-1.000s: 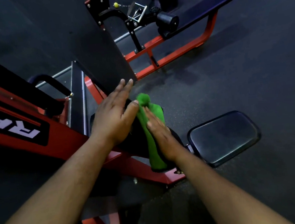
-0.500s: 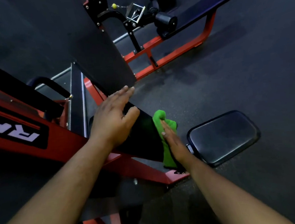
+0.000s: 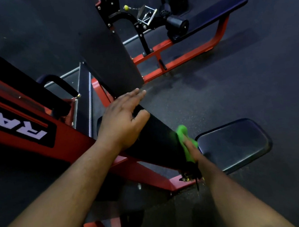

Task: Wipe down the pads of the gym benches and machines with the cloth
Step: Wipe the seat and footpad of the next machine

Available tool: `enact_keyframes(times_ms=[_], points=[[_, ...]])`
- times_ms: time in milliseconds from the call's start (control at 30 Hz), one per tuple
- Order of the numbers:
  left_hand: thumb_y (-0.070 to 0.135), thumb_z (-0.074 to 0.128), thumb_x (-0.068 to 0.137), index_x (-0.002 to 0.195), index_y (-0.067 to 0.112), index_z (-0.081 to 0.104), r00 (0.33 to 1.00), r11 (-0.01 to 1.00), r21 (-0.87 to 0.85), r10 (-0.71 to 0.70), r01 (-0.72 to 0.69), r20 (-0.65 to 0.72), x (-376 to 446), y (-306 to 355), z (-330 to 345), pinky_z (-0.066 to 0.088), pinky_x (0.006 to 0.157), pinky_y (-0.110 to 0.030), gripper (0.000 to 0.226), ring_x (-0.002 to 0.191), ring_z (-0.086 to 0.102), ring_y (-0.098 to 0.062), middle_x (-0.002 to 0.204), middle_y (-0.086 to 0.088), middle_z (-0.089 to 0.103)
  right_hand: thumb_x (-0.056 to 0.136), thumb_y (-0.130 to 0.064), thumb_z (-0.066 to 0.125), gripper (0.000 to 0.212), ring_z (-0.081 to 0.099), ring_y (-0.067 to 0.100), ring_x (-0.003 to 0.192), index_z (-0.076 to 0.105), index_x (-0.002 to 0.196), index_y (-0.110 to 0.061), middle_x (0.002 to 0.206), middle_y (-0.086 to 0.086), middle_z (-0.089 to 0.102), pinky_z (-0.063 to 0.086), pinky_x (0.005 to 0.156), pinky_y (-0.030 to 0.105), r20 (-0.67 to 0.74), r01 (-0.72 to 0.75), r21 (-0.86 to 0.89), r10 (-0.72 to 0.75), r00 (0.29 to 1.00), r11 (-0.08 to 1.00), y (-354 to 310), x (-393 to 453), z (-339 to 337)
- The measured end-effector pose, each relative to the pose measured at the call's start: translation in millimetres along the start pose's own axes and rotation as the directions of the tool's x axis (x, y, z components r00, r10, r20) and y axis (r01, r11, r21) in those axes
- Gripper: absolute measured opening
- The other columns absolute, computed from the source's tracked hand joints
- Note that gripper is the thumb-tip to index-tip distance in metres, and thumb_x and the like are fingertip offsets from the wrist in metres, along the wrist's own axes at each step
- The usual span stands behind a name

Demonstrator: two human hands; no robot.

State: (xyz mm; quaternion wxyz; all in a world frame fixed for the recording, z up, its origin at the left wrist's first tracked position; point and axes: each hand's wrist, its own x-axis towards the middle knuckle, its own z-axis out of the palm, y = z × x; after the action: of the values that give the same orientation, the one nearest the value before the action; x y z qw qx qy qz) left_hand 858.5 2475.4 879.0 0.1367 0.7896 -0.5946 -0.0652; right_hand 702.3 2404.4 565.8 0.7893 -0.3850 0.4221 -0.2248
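A black chest pad (image 3: 158,139) stands edge-on on the red machine frame (image 3: 141,172) in the middle of the head view. My left hand (image 3: 122,121) lies flat on the pad's left face, fingers straight, thumb over its top edge. My right hand (image 3: 193,151) presses the green cloth (image 3: 183,139) against the pad's right face, low down near its bottom corner. The fingers look straight, though the pad hides most of that hand and the cloth. A black seat pad (image 3: 234,142) sits just to the right of the cloth.
A tall dark panel (image 3: 109,53) rises behind my left hand. A second machine with a long black bench pad (image 3: 215,11), a roller pad (image 3: 177,25) and a red frame stands at the back. A red beam with white lettering (image 3: 20,128) runs at the left. Dark rubber floor (image 3: 232,80) surrounds everything.
My right hand has slid the green cloth down and to the right along the pad's right face, from near the top edge to the lower corner. My left hand has stayed on the pad.
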Motion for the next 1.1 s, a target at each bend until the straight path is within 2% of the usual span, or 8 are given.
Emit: enact_keyframes(times_ms=[167, 333, 500, 600, 733, 900, 1000, 1100], points=[[0.058, 0.032, 0.083, 0.150, 0.042, 0.042, 1.000, 1.000, -0.015, 0.005, -0.005, 0.003, 1, -3, -1, 0.023, 0.123, -0.044, 0.070, 0.148, 0.028, -0.005, 0.159, 0.019, 0.037, 0.092, -0.068, 0.060, 0.060, 0.064, 0.024, 0.123, 0.062, 0.137, -0.030, 0.135, 0.006, 0.066, 0.046, 0.110, 0.050, -0.052, -0.115, 0.130, 0.123, 0.991, 0.985, 18, -20, 7], [0.055, 0.036, 0.085, 0.148, 0.040, 0.047, 1.000, 1.000, -0.024, 0.012, -0.013, -0.020, 2, -2, 0, 0.025, 0.121, -0.043, 0.066, 0.146, 0.032, -0.006, 0.155, 0.018, 0.043, 0.102, -0.049, 0.033, 0.035, 0.033, 0.009, 0.147, 0.040, 0.135, -0.056, 0.152, -0.020, 0.038, 0.026, 0.122, 0.038, -0.074, 0.293, -0.308, -0.330, 0.941, 0.905, -54, -71, 68], [0.058, 0.032, 0.080, 0.147, 0.040, 0.047, 1.000, 0.999, -0.033, 0.020, -0.020, -0.024, 2, -1, 0, 0.028, 0.120, -0.046, 0.070, 0.144, 0.035, -0.007, 0.154, 0.016, 0.045, 0.096, -0.052, 0.037, 0.051, 0.026, 0.004, 0.150, 0.035, 0.146, -0.059, 0.157, -0.025, 0.031, 0.020, 0.121, 0.041, 0.180, 0.590, -0.303, -0.563, 0.807, 0.748, -97, -71, 98], [0.055, 0.035, 0.083, 0.146, 0.040, 0.049, 0.999, 0.999, -0.039, 0.033, -0.034, -0.031, 2, -2, -1, 0.028, 0.120, -0.043, 0.066, 0.144, 0.034, -0.006, 0.153, 0.017, 0.045, 0.091, -0.071, 0.046, 0.063, 0.033, 0.008, 0.148, 0.038, 0.150, -0.052, 0.159, -0.016, 0.038, 0.018, 0.125, 0.047, 0.124, 0.373, -0.293, -0.352, 0.928, 0.880, -66, -32, 64], [0.046, 0.043, 0.089, 0.144, 0.040, 0.051, 0.999, 0.997, -0.078, 0.019, -0.022, -0.040, 1, -3, 0, 0.028, 0.119, -0.039, 0.056, 0.143, 0.035, -0.004, 0.151, 0.019, 0.046, 0.088, -0.065, 0.063, 0.057, 0.064, 0.023, 0.124, 0.069, 0.130, -0.026, 0.128, 0.004, 0.071, 0.044, 0.113, 0.050, -0.133, 0.018, 0.161, 0.003, 0.991, 0.987, -9, -17, 37], [0.035, 0.052, 0.096, 0.142, 0.036, 0.055, 0.998, 0.992, -0.126, 0.006, -0.014, -0.065, -6, 2, -3, 0.032, 0.119, -0.041, 0.046, 0.141, 0.038, -0.006, 0.151, 0.014, 0.049, 0.083, -0.070, 0.045, 0.055, 0.062, 0.022, 0.118, 0.069, 0.119, -0.035, 0.120, -0.001, 0.070, 0.045, 0.108, 0.048, -0.360, 0.072, -0.124, -0.113, 0.926, 0.990, -1, -41, 50], [0.035, 0.053, 0.096, 0.139, 0.034, 0.059, 0.998, 0.994, -0.108, 0.021, -0.027, -0.057, -4, 3, -5, 0.029, 0.119, -0.039, 0.043, 0.142, 0.038, -0.012, 0.152, 0.010, 0.049, 0.079, -0.065, 0.043, 0.048, 0.063, 0.033, 0.109, 0.068, 0.103, -0.031, 0.111, 0.010, 0.067, 0.050, 0.098, 0.051, -0.288, 0.073, -0.351, -0.182, 0.940, 0.934, -26, -60, 52], [0.039, 0.051, 0.098, 0.138, 0.031, 0.060, 1.000, 1.000, 0.013, 0.013, -0.013, -0.025, -9, 6, -7, 0.022, 0.121, -0.041, 0.041, 0.146, 0.034, -0.016, 0.155, 0.006, 0.045, 0.075, -0.051, 0.054, 0.034, 0.065, 0.026, 0.087, 0.070, 0.089, -0.024, 0.089, 0.006, 0.069, 0.054, 0.081, 0.043, -0.230, 0.037, -0.236, -0.093, 0.969, 0.971, -50, -87, 42]])
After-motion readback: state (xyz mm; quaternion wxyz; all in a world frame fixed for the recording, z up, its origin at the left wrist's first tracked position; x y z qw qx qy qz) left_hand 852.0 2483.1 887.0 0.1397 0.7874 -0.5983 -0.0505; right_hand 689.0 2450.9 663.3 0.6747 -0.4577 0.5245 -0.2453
